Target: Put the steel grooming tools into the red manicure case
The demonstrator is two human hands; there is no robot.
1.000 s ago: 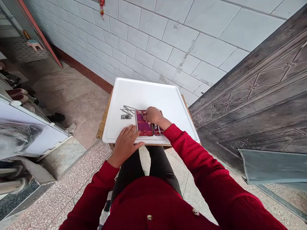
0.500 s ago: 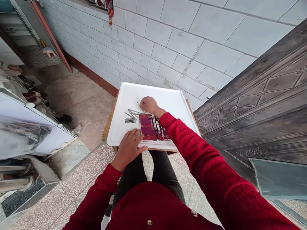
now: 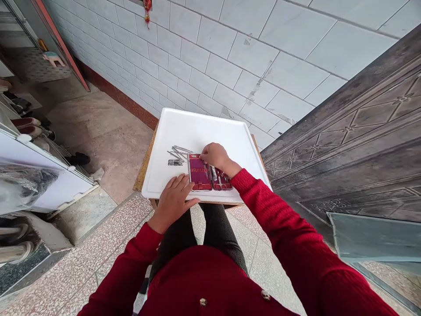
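Observation:
An opened manicure case [image 3: 200, 175] with a dark red lining and elastic loops lies near the front of a white tray [image 3: 226, 127]. Small scissors [image 3: 221, 186] and a nail clipper [image 3: 214, 174] sit in its right half. My left hand [image 3: 174, 197] rests flat with fingers extended, its index fingertip touching the case's lower left corner. Over the case's upper edge, my right hand [image 3: 215, 156] is closed in a pinch on a slim metal manicure tool, mostly hidden by the fingers. Left of the case lie several slim metal tools [image 3: 179, 152] and another clipper [image 3: 175, 162].
The tray stands on a wooden table [image 3: 144, 169] against a white tiled wall [image 3: 204, 57]. A dark patterned metal panel [image 3: 345, 140] rises on the right, with a glass sheet [image 3: 371, 237] below it. Shoes [image 3: 29, 125] fill a rack on the left.
My right hand has moved right and toward me, from beside the loose tools to the case's upper edge. My left hand stays by the case. The view has shifted slightly.

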